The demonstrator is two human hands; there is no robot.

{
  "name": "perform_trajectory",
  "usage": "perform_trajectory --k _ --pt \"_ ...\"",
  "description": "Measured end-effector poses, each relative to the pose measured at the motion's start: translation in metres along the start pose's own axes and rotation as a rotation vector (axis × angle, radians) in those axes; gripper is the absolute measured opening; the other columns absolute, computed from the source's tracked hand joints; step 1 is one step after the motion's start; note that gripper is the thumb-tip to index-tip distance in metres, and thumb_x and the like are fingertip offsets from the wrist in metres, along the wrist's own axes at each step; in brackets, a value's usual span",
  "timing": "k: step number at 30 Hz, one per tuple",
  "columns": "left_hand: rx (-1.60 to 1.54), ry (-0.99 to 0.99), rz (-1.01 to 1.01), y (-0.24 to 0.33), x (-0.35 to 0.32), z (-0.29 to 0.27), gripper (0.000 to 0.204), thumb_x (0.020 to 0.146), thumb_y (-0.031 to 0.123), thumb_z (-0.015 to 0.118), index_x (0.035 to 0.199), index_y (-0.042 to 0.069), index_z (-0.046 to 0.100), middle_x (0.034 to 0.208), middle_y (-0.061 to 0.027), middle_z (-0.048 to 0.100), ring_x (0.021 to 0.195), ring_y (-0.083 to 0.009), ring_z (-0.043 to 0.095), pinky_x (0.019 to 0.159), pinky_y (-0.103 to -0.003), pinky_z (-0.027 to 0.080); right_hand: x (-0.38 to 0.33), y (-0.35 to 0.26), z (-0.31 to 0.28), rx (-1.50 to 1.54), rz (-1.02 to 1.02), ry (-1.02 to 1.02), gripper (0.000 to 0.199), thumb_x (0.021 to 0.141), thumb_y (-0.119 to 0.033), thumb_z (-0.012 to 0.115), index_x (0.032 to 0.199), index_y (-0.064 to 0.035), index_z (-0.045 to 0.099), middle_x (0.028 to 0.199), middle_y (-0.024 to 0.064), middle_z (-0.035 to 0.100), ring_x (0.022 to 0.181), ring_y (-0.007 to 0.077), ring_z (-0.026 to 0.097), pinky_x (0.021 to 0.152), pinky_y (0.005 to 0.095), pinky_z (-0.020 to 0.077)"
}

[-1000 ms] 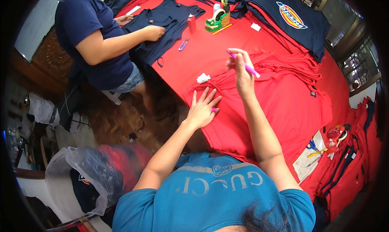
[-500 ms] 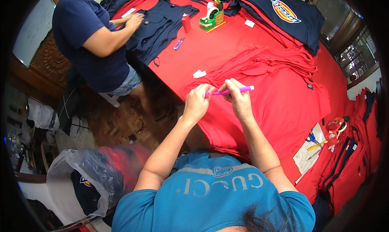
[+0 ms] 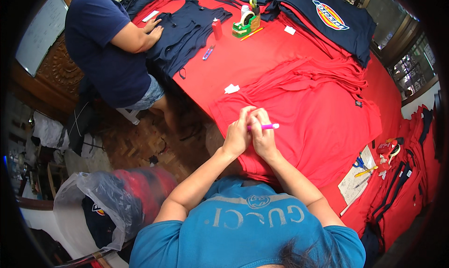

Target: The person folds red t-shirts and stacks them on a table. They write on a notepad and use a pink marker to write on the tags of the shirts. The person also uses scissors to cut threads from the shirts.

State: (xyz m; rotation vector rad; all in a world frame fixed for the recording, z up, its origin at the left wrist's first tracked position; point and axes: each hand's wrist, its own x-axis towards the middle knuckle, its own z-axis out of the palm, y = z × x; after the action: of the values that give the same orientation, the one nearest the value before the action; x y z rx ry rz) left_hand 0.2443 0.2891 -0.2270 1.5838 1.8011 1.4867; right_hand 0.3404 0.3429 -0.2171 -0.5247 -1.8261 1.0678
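A slim magenta pen [image 3: 268,126] with a white end lies across my right hand [image 3: 264,141], whose fingers are closed round it. My left hand [image 3: 236,136] is pressed up against the right, with curled fingers meeting it at the tips. The pen's other end reaches the left hand, and whatever those fingers pinch is hidden. Both hands are over the near left edge of a stack of red garments [image 3: 308,123] spread on the table. A small dark label [image 3: 358,104] shows on the stack's right side.
At the left, a person [image 3: 100,48] handles navy garments [image 3: 180,34]. A red bottle [image 3: 217,29], a cutter [image 3: 208,53] and a green tape dispenser [image 3: 244,26] stand or lie farther back. Paper [image 3: 353,181] and blue scissors [image 3: 359,162] lie right. A filled plastic bag [image 3: 100,202] is lower left.
My hands have come together and lower, toward me; the pen moved with them, and less of it shows. The person at the left has shifted their hands over the navy garments.
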Motion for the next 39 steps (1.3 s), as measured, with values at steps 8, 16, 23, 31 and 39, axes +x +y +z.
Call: perform_trajectory --k 8,16,23,31,39 --pt "0.332 0.053 0.11 -0.019 0.023 -0.059 0.046 0.08 0.024 0.074 0.119 0.003 0.062 0.114 -0.0156 0.061 0.111 -0.0347 0.054 0.099 -0.042 0.042 0.023 -0.001 -0.039 -0.103 0.173 0.04 0.029 0.098 -0.021 0.046 0.084 -0.0005 0.062 0.074 0.0127 0.059 0.071 0.0273 0.057 0.068 0.039 0.0451" --pt "0.467 0.136 -0.288 -0.061 0.031 -0.085 0.026 0.084 0.023 0.07 0.094 0.001 0.061 0.1 -0.0155 0.067 0.096 -0.0335 0.063 0.081 -0.043 0.049 -0.013 0.064 -0.034 -0.135 0.461 -0.136 0.023 0.098 -0.023 0.053 0.103 -0.0032 0.063 0.089 0.0125 0.067 0.085 0.0228 0.065 0.076 0.0339 0.0483" --pt "0.146 -0.009 -0.047 0.01 -0.001 -0.075 0.017 0.082 0.007 0.067 0.097 0.001 0.062 0.082 -0.0157 0.068 0.066 -0.0218 0.066 0.061 -0.033 0.05 -0.007 -0.026 -0.015 0.005 0.381 -0.248 0.04 0.098 -0.02 0.056 0.136 -0.0074 0.052 0.107 0.0128 0.068 0.103 0.0187 0.063 0.09 0.0324 0.0476" --pt "0.223 0.045 -0.062 -0.045 0.023 -0.075 0.026 0.083 0.024 0.072 0.098 0.004 0.065 0.094 -0.0119 0.066 0.086 -0.028 0.066 0.077 -0.037 0.053 -0.033 -0.025 -0.013 -0.072 0.457 0.155 0.023 0.096 -0.023 0.063 0.09 -0.0006 0.064 0.076 -0.0003 0.059 0.07 0.0073 0.052 0.063 0.0256 0.0426" --pt "0.523 0.001 0.149 -0.059 0.018 -0.081 0.026 0.078 0.021 0.076 0.09 0.004 0.06 0.091 -0.0105 0.063 0.087 -0.0324 0.061 0.075 -0.041 0.05 -0.037 -0.047 -0.008 -0.159 0.493 0.026 0.036 0.081 0.003 0.049 0.112 -0.0024 0.067 0.109 0.0168 0.065 0.099 0.0239 0.064 0.093 0.0343 0.0471"
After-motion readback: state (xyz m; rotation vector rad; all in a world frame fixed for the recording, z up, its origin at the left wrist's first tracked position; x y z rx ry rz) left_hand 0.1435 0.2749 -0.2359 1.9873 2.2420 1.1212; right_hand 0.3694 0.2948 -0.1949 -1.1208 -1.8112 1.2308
